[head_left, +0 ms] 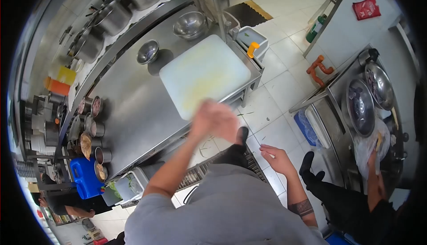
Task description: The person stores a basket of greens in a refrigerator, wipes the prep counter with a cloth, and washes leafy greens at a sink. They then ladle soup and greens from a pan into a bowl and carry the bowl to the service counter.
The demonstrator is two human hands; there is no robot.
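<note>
My left hand (215,120) is smeared by motion at the near edge of a large white cutting board (209,74) with yellowish stains. Its fingers cannot be made out, and whether it touches the board is unclear. The board lies on a long stainless steel table (129,107). My right hand (275,158) hangs open over the tiled floor, fingers stretched out and holding nothing. Behind the board stand a small steel bowl (147,52) and larger steel bowls (190,25). Something with an orange top (253,49) is at the table's right end.
Several pots (113,18) line the upper shelf. Food containers (97,129) and a blue jug (86,178) are at left. On the right, a person's hand (372,160) is at a clear plastic bag (367,145) near big steel bowls (359,107). Another person (75,205) is lower left.
</note>
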